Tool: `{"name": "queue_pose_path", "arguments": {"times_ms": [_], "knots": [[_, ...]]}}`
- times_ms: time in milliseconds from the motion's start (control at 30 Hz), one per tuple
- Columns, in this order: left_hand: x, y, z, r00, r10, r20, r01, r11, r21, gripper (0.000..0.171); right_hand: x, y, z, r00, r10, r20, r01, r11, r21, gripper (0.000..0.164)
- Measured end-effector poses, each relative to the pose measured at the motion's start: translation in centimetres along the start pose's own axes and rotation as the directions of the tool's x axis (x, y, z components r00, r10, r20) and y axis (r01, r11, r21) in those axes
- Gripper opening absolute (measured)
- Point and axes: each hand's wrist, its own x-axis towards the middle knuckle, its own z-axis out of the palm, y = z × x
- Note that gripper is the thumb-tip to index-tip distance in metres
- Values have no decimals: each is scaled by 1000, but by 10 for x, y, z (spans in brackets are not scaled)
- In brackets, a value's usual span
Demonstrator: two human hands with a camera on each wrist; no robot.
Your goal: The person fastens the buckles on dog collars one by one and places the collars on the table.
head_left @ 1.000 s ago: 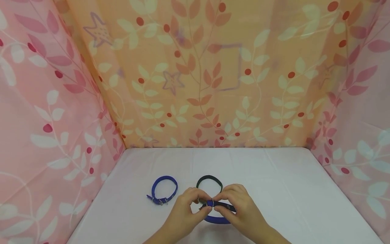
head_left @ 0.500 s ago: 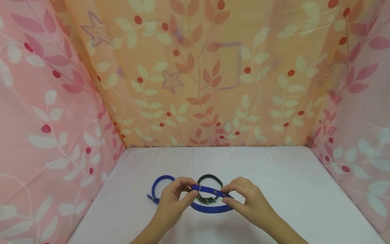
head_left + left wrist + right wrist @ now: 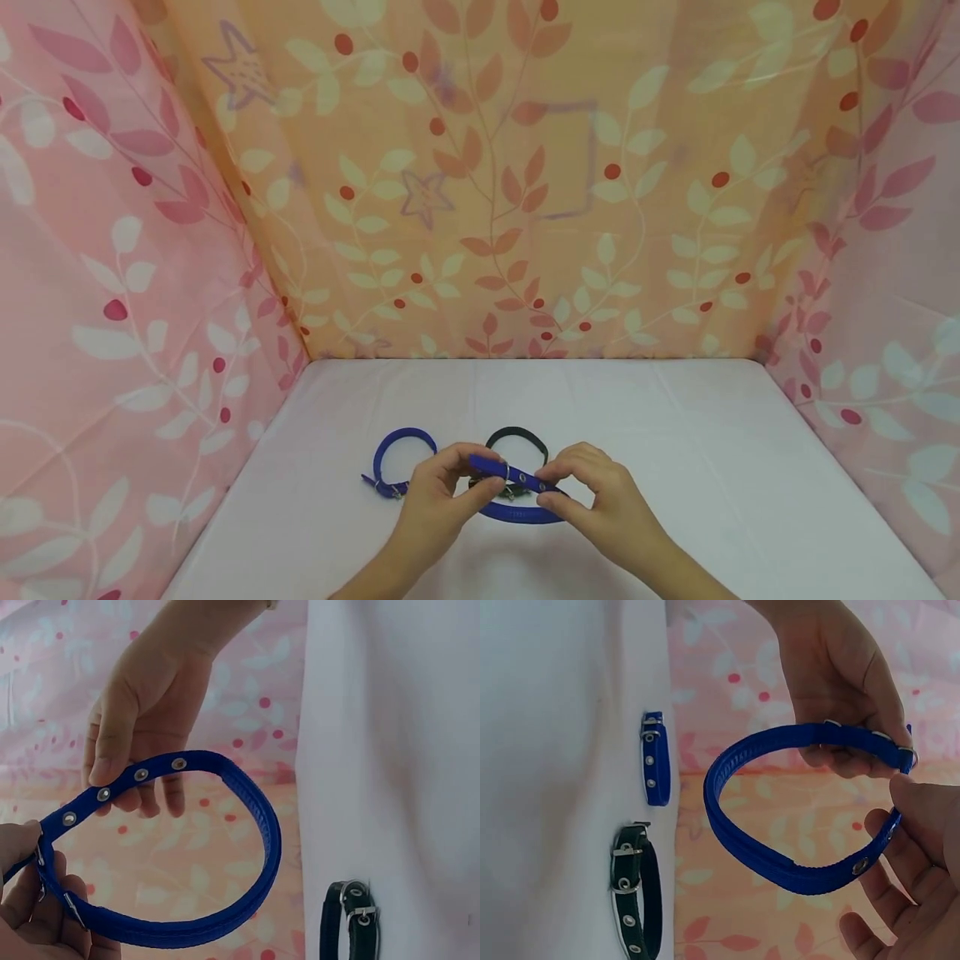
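A blue collar (image 3: pixel 522 512) is held up in a loop between both hands, above the white table. My left hand (image 3: pixel 442 492) pinches it at the buckle end. In the left wrist view, metal loops and a buckle (image 3: pixel 41 855) show at those fingers. My right hand (image 3: pixel 600 492) pinches the strap part that carries metal eyelets (image 3: pixel 103 794), between thumb and fingers. The strap's pointed end (image 3: pixel 483 463) sticks out past a metal loop, over the left fingers. In the right wrist view the right thumb (image 3: pixel 922 799) lies against the strap.
A second blue collar (image 3: pixel 405 433), buckled into a ring, lies on the white table (image 3: pixel 637 417) at left. Behind the hands lies a dark green collar (image 3: pixel 516 432), partly hidden by them. Patterned curtains (image 3: pixel 487 250) stand at the back and both sides.
The hands parted from the buckle, the right one drawing along the strap, then came slightly nearer each other. More of the strap end now shows left of the metal loop.
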Motion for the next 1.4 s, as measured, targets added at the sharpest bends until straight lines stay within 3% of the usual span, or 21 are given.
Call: {"name": "queue_pose_path", "arguments": {"times_ms": [200,433,600,800,933,1167,1300,1400], "knots": [[0,-4,6,999,50,16,-50,999,-1,21,-1,-2,3,1000,-18,-14,18,1000,9,24],[-2,-5,14,999,-38,14,37,997,73,19,-1,-3,7,996,-77,-49,78,997,10,27],[-4,-6,17,997,-55,45,50,992,118,19,-1,-2,9,986,-153,-64,152,988,-25,32],[-2,-3,16,997,-70,-14,71,986,149,19,0,0,7,980,-180,-88,173,981,-83,38],[-2,-3,15,998,-62,-12,63,988,142,18,-1,0,6,980,-172,-96,167,984,-61,42],[-6,-6,18,1000,3,30,-8,986,164,16,-1,-4,11,959,-256,-121,256,967,-15,39],[-7,-4,19,1000,4,31,-10,983,184,16,-1,-6,12,954,-274,-124,273,962,-27,37],[-9,-1,18,1000,-10,28,5,982,189,17,-1,-7,12,962,-253,-106,251,968,-27,40]]}}
